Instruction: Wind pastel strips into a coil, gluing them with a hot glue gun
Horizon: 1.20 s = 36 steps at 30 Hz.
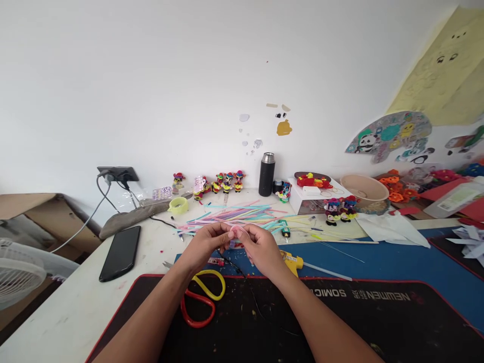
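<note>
My left hand and my right hand meet above the front of the desk. Between their thumbs and fingertips they pinch a small rounded pink pipe cleaner piece; the fingers cover part of it. Just behind lies a loose heap of pastel pipe cleaners. Below my left forearm are scissors with one red and one yellow handle, their blades partly covered. A yellow glue gun with a clear glue stick in it rests beside my right wrist.
A black desk mat covers the front. On the left are a phone, a tape roll and a fan. Along the wall stand several small figures, a black flask and a white box.
</note>
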Tool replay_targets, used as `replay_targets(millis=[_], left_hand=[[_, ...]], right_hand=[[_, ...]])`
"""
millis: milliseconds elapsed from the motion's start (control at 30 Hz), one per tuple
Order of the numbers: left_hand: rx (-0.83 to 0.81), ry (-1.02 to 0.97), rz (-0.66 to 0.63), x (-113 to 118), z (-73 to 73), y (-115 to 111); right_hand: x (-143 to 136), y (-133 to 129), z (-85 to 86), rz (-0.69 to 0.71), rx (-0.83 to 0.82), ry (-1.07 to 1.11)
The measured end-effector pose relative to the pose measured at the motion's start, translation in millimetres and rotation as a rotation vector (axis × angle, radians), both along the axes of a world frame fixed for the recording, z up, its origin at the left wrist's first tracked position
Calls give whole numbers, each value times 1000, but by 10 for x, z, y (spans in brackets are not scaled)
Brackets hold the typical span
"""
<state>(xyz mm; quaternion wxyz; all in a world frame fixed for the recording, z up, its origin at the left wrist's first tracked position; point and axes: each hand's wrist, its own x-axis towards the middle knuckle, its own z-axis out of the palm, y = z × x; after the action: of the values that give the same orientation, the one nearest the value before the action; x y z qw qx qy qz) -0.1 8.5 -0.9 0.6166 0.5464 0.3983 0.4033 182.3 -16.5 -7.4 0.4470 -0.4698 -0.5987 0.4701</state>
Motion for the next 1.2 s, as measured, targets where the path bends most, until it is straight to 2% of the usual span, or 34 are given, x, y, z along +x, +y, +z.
replay_targets(millis=[400, 700, 1200], left_hand=[[56, 54, -13, 19, -40, 8], [56, 136, 38, 74, -70, -10], [101, 110, 6, 39, -1, -6]], right_hand=[[-6, 17, -67, 60, -34, 26], [24, 49, -83, -22, -7, -60], [19, 52, -96, 22, -8, -30]])
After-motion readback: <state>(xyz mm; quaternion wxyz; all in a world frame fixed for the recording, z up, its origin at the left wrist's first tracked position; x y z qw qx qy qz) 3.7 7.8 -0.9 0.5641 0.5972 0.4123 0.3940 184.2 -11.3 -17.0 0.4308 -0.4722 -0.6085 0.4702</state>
